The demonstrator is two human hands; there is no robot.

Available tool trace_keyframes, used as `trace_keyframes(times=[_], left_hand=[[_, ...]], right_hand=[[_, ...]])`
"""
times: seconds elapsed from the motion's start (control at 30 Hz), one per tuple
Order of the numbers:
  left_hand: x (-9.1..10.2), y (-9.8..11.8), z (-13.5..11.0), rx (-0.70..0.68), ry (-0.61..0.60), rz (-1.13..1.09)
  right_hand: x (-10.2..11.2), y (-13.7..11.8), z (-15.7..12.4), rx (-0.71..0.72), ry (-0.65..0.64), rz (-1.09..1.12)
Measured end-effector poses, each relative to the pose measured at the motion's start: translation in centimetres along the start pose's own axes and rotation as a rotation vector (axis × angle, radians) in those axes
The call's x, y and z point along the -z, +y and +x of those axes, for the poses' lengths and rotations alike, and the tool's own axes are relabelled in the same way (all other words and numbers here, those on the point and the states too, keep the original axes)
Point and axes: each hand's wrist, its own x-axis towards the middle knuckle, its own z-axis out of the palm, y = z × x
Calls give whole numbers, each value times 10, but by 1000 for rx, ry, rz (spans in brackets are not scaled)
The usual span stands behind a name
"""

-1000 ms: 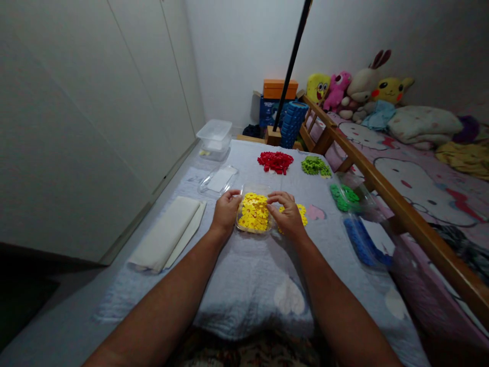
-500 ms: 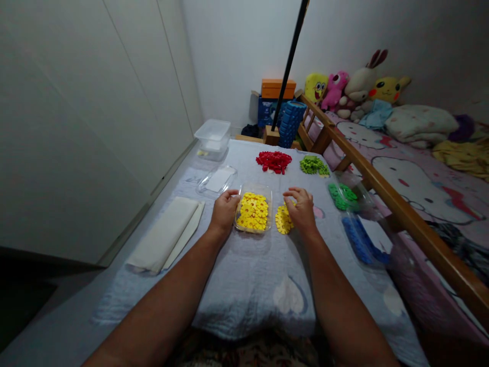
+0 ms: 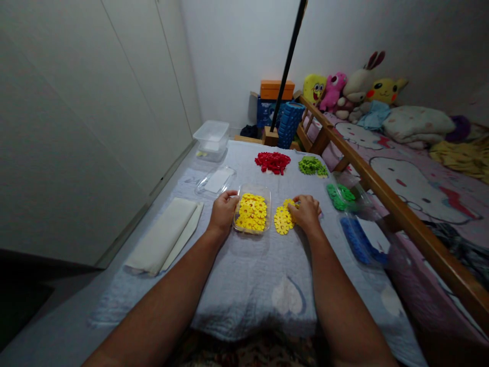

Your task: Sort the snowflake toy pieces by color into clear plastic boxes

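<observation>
My left hand (image 3: 224,210) grips the left wall of a clear plastic box (image 3: 269,209), thumb and fingers at its rim. Inside the box lie many yellow notched snowflake discs (image 3: 251,211). To its right, a small pile of yellow snowflake discs (image 3: 282,220) rests on the cloth. My right hand (image 3: 306,211) is down at that pile's right side, its fingers bent and pinching at a disc; the fingertips are partly hidden. A clear lid (image 3: 216,181) with a white label lies beyond my left hand.
Red pieces (image 3: 272,162) and lime-green pieces (image 3: 311,165) are heaped at the back. On the right stand clear boxes of green pieces (image 3: 341,197) and blue pieces (image 3: 359,241). Folded beige cloth (image 3: 164,237) lies left; clear tubs (image 3: 212,137) stand back left. A wooden bed rail (image 3: 382,178) borders the right.
My right hand has shifted slightly right and down onto the yellow pile, its fingers closing and uncovering more discs. My left hand stays on the box.
</observation>
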Motion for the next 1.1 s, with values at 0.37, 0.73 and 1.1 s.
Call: trace_keyframes(times=[0.37,0.73,1.1], left_hand=[[0,0,0,-1,-2,-20],[0,-3,1,-4,-6,-12],[1,-5,2,6,-20,-41]], right_hand=[[15,-26,-16,403,291,624],[7,-67,-32,589,183,433],[-1,-66,-30,634,32,425]])
